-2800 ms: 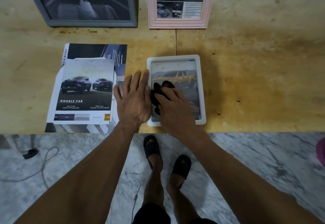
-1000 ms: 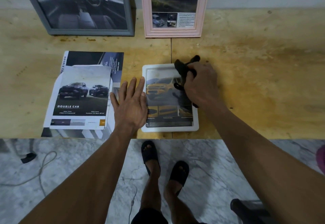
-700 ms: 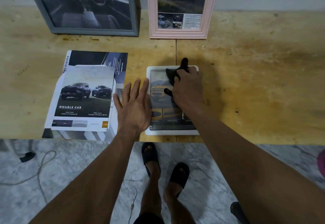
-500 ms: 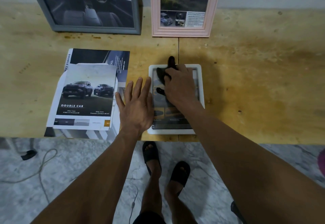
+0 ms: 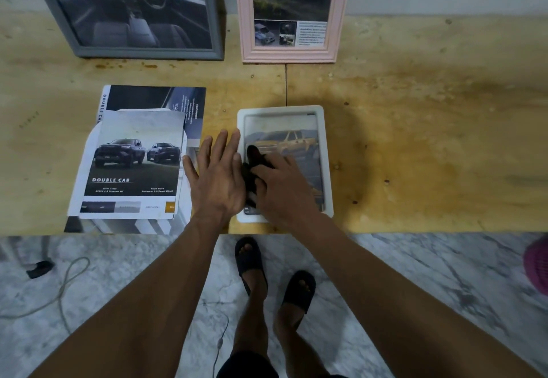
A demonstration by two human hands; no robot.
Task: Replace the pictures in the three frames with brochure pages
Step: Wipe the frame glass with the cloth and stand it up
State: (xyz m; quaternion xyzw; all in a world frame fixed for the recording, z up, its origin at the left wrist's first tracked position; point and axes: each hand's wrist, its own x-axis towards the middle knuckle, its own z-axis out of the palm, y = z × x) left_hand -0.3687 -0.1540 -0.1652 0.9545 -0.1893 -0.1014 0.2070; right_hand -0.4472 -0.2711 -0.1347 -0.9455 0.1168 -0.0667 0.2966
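Head view. Readable text: "DOUBLE CAB" on the top brochure page (image 5: 130, 167), which shows two dark pickups; smaller lines under it are too small to read. The same words run up the edge of the larger brochure sheet (image 5: 154, 98) lying beneath it.

Three frames. The white frame (image 5: 324, 164) is rounded plastic and lies flat on the table near its front edge, holding a page with a yellow pickup. The pink frame (image 5: 341, 21) has a ridged moulding and stands upright at the back, with a dark truck page and a small text block that cannot be read. The grey frame (image 5: 218, 21) is larger, stands to its left and shows a car-interior picture.

The left hand (image 5: 218, 176) lies flat with fingers spread, straight, on the white frame's left rim and the table beside it. The right hand (image 5: 283, 187) has its fingers curled over a crumpled black cloth (image 5: 252, 158), pressing it onto the frame's glass at the lower left.

The table (image 5: 430, 140) is stained yellow plywood with one seam. The floor is marble-patterned. Two black sandals (image 5: 248, 259) are visible, and one pale cable (image 5: 63, 285) lies on the floor at left.
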